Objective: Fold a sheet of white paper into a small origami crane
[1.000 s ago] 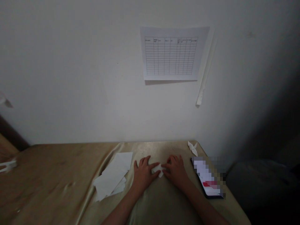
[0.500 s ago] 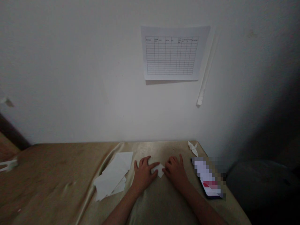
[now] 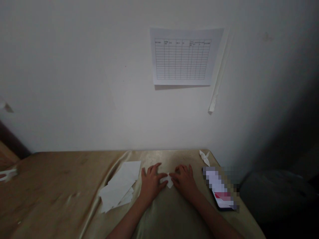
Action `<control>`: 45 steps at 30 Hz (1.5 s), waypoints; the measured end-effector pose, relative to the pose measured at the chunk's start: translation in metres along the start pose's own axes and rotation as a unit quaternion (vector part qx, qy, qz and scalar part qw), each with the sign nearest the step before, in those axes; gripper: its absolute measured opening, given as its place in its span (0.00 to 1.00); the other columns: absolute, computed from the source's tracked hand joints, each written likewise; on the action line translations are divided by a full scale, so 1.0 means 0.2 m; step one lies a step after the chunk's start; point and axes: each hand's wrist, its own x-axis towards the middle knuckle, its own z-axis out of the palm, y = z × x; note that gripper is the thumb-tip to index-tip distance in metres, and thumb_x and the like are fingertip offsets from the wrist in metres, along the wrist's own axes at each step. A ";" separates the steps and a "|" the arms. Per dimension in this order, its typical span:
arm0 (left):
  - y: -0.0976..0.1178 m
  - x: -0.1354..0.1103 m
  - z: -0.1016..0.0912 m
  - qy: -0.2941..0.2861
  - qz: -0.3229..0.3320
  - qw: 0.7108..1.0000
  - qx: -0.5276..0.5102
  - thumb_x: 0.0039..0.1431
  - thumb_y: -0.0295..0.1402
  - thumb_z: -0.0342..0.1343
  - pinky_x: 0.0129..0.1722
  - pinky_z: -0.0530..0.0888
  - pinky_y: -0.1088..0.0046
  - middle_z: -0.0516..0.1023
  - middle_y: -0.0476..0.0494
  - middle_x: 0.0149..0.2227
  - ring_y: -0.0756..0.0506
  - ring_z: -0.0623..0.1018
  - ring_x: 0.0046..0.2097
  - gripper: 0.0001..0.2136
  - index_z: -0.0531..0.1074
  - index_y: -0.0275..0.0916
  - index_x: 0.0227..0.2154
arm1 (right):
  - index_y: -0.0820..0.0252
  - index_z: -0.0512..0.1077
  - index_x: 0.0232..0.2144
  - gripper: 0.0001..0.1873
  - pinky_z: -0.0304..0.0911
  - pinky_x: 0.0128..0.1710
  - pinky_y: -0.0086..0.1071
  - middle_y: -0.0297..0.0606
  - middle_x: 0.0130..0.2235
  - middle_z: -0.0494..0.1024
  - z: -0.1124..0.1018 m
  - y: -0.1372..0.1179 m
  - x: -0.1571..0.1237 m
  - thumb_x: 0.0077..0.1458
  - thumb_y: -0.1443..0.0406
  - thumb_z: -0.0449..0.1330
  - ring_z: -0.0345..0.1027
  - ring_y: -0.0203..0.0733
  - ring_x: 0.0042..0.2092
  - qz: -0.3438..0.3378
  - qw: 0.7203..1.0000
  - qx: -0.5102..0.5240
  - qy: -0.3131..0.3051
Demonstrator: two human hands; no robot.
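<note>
A small folded piece of white paper lies on the cloth-covered table between my hands, partly covered by fingers. My left hand has its thumb and index finger on the paper's left side, while its other fingers are bent and raised. From the right, my right hand pinches the paper's edge with thumb and index finger, its remaining fingers curled upward. To the left of my left hand lies a loose stack of white paper sheets.
A phone, its screen pixelated, lies right of my right arm. Behind it sits a small folded paper shape near the table's corner. A printed grid sheet hangs on the wall, with a white strip beside it. A dark rounded object stands beyond the table's right edge.
My right hand has shifted slightly left, its fingers now covering more of the folded paper. Fingertips of both hands are closer together. Less of the paper shows.
</note>
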 end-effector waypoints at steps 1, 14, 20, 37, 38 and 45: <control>0.00 0.00 -0.01 0.002 0.002 1.000 0.003 0.55 0.43 0.65 0.65 0.45 0.33 0.63 0.51 0.67 0.32 0.63 0.65 0.12 0.80 0.61 0.44 | 0.38 0.77 0.48 0.14 0.35 0.65 0.62 0.40 0.50 0.73 -0.01 0.00 0.00 0.61 0.61 0.61 0.61 0.51 0.57 0.002 1.000 0.002 -0.001; -0.05 -0.07 -0.08 0.017 0.057 0.998 0.034 0.55 0.45 0.65 0.64 0.40 0.30 0.66 0.52 0.66 0.32 0.66 0.63 0.09 0.82 0.60 0.40 | 0.37 0.76 0.49 0.14 0.33 0.66 0.61 0.39 0.49 0.73 -0.05 -0.02 0.00 0.62 0.59 0.61 0.61 0.51 0.57 0.019 1.000 0.003 -0.008; -0.08 -0.13 -0.09 0.030 0.062 0.997 0.038 0.57 0.42 0.64 0.62 0.43 0.26 0.67 0.51 0.65 0.32 0.69 0.61 0.09 0.81 0.60 0.41 | 0.36 0.76 0.49 0.14 0.33 0.66 0.60 0.38 0.50 0.72 -0.06 -0.02 -0.01 0.62 0.58 0.60 0.62 0.49 0.56 0.026 1.000 0.006 -0.013; -0.03 0.05 0.02 0.045 0.108 0.993 0.022 0.61 0.39 0.60 0.61 0.45 0.24 0.68 0.51 0.64 0.34 0.71 0.59 0.12 0.78 0.62 0.46 | 0.43 0.77 0.44 0.09 0.36 0.65 0.62 0.37 0.52 0.73 0.00 0.00 -0.01 0.63 0.58 0.59 0.63 0.49 0.57 0.046 0.999 0.018 -0.004; -0.03 0.05 0.03 0.047 0.115 0.992 0.023 0.62 0.39 0.60 0.61 0.44 0.24 0.69 0.51 0.64 0.34 0.71 0.59 0.12 0.77 0.63 0.47 | 0.42 0.77 0.44 0.09 0.36 0.65 0.62 0.37 0.52 0.73 -0.01 0.00 -0.01 0.63 0.59 0.59 0.63 0.49 0.57 0.047 0.999 0.019 -0.004; -0.05 0.01 0.02 0.049 0.125 0.991 0.028 0.61 0.43 0.59 0.62 0.42 0.24 0.70 0.48 0.63 0.34 0.72 0.59 0.10 0.79 0.59 0.45 | 0.42 0.77 0.44 0.09 0.34 0.65 0.62 0.37 0.51 0.73 -0.01 -0.01 0.00 0.61 0.59 0.61 0.62 0.50 0.58 0.053 0.998 0.026 -0.006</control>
